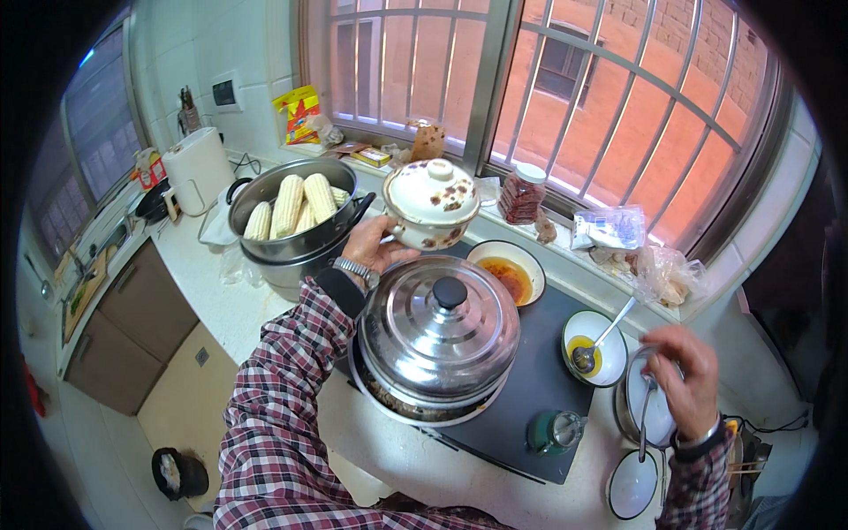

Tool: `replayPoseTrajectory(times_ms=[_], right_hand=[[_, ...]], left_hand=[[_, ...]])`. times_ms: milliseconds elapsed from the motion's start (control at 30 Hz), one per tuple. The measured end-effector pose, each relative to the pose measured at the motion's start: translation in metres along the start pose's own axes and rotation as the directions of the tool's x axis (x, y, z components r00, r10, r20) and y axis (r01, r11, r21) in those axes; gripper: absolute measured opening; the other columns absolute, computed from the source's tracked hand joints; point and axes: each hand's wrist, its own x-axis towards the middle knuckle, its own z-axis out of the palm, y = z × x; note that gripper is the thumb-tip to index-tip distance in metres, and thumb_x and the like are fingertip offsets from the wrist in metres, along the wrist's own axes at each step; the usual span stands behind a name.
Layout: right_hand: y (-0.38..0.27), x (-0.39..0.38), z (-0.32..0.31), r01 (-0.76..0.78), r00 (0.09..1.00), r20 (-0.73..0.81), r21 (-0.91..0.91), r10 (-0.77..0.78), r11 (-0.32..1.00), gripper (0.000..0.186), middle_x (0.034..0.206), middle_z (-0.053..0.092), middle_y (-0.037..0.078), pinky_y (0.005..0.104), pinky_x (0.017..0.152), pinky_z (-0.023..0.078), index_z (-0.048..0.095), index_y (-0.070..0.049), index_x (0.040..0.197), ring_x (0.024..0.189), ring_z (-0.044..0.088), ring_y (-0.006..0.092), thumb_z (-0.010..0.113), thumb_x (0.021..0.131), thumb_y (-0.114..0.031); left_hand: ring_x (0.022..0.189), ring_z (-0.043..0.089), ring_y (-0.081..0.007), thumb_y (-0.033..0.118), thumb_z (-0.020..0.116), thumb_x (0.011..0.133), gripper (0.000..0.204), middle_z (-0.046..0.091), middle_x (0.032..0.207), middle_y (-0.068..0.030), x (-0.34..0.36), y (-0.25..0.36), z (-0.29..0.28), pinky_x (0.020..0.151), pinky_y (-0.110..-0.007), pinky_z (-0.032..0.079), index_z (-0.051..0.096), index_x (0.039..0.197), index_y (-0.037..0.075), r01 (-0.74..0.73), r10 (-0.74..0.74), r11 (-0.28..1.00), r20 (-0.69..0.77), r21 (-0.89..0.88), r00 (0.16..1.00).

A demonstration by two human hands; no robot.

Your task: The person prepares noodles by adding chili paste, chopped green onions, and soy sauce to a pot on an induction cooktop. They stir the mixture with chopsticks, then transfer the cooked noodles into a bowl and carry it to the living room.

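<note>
My left hand [378,247] grips a small lidded enamel pot [433,205], white with brown flowers. Its lid is on. The pot is up beside a large steel pot full of peeled corn cobs [302,205]. Below it, a domed steel lid with a black knob [440,327] covers a pan on the dark stovetop. My right hand [689,375] hovers over a white bowl [652,397] at the right, fingers bent but apart, with nothing visible in them. A metal spoon or ladle [644,424] lies across that bowl, close under my thumb.
Behind the lid stands a bowl of reddish-orange liquid [508,272]. A white bowl [609,340] holds yellow liquid and a spoon. A green glass jar [555,433] sits near the stove's front edge. A red-filled jar [523,193] and plastic bags [609,228] line the windowsill.
</note>
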Motion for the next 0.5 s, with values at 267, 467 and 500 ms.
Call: replayPoseTrajectory(times_ms=[267, 467, 500], right_hand=[[0.017, -0.108, 0.002, -0.514, 0.85, 0.012, 0.241, 0.527, 0.823, 0.009, 0.075, 0.066, 0.012, 0.0244, 0.059, 0.052, 0.062, 0.006, 0.09, 0.062, 0.063, 0.0137, 0.059, 0.084, 0.0], [0.013, -0.15, 0.008, -0.692, 0.694, 0.055, 0.327, 0.718, 0.644, 0.019, 0.081, 0.065, 0.01, 0.0263, 0.064, 0.052, 0.061, 0.005, 0.101, 0.069, 0.062, 0.0144, 0.062, 0.087, -0.007], [0.011, -0.156, 0.01, -0.712, 0.677, 0.074, 0.319, 0.732, 0.626, 0.024, 0.084, 0.065, 0.008, 0.0252, 0.066, 0.05, 0.062, 0.004, 0.106, 0.072, 0.06, 0.0131, 0.063, 0.089, -0.014]], left_hand=[[0.102, 0.058, -0.0443, 0.009, 0.048, 0.088, 0.035, 0.05, 0.114, -0.0245, 0.047, -0.024, -0.038, 0.082, -0.055, 0.054, 0.042, 0.117, -0.011, 0.109, -0.114, 0.989, -0.043, -0.103, 0.993], [0.103, 0.057, -0.0437, 0.011, 0.048, 0.089, 0.035, 0.049, 0.113, -0.0249, 0.082, -0.049, -0.056, 0.083, -0.053, 0.054, 0.042, 0.116, -0.011, 0.193, -0.192, 0.979, 0.029, -0.063, 0.981], [0.101, 0.058, -0.0436, 0.01, 0.048, 0.089, 0.034, 0.051, 0.11, -0.0239, 0.089, -0.055, -0.062, 0.081, -0.053, 0.055, 0.043, 0.115, -0.011, 0.217, -0.214, 0.972, 0.04, -0.09, 0.976]])
